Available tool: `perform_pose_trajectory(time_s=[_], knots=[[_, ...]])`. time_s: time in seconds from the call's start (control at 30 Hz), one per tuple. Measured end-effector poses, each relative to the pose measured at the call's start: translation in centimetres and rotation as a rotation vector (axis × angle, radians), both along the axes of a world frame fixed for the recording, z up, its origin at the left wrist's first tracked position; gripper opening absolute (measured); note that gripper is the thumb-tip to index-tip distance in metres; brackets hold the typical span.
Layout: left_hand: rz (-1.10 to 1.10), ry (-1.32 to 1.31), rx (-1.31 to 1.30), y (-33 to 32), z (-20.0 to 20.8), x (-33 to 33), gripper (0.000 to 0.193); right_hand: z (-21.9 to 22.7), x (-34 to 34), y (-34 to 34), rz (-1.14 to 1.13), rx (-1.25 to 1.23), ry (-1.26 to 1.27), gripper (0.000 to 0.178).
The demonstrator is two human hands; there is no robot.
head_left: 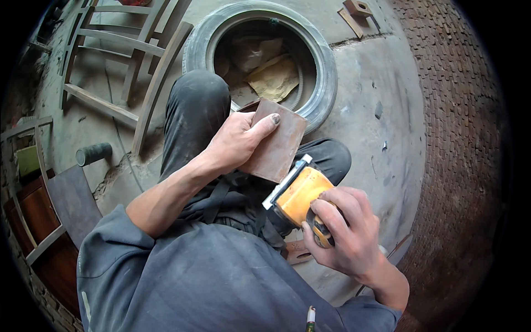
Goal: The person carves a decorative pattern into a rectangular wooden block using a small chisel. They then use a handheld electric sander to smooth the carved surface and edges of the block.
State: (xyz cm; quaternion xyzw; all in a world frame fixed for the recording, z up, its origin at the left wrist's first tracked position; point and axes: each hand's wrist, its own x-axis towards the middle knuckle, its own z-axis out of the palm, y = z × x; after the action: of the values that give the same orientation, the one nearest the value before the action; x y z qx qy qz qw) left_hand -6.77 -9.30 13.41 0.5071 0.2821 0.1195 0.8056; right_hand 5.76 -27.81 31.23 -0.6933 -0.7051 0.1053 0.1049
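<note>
Above my knees my left hand (243, 135) grips a brown wooden piece (276, 141), its thumb flat on the broad face and the other fingers hidden behind. The piece looks like a small box, tilted, with pale worn patches on its face. My right hand (345, 229) is wrapped round a yellow and black electric sander (303, 193). The sander is tipped so its flat pad faces up and left, close to the lower right corner of the wooden piece. Whether pad and wood touch, I cannot tell.
A tire (326, 66) lies ahead, with a yellowish sheet (274, 78) inside. Wooden chair frames (102, 108) stand at left, near a dark cylinder (94, 154) and a grey-brown panel (74, 202). A small wooden box (358, 8) sits far right; brick paving (448, 110) borders the concrete.
</note>
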Motion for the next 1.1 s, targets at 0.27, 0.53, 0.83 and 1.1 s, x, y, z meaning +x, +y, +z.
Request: perform_pose_trajectory(time_s=[0.27, 0.53, 0.83, 1.1], knots=[[0.040, -0.033, 0.028, -1.0, -0.9, 0.0, 0.043, -0.9, -0.5, 0.8, -0.028, 0.054, -0.002, 0.043], [0.283, -0.024, -0.156, -4.6, 0.2, -0.5, 0.040, -0.7, -0.7, -1.6, -0.162, 0.028, -0.015, 0.044], [0.220, -0.012, -0.417, -5.6, 1.6, -1.8, 0.040, -0.6, -0.9, -6.0, -0.457, 0.139, 0.074, 0.048], [0.190, -0.098, -0.397, -5.8, 0.9, -2.5, 0.040, -1.6, -1.4, -5.2, -0.441, 0.142, 0.085, 0.049]])
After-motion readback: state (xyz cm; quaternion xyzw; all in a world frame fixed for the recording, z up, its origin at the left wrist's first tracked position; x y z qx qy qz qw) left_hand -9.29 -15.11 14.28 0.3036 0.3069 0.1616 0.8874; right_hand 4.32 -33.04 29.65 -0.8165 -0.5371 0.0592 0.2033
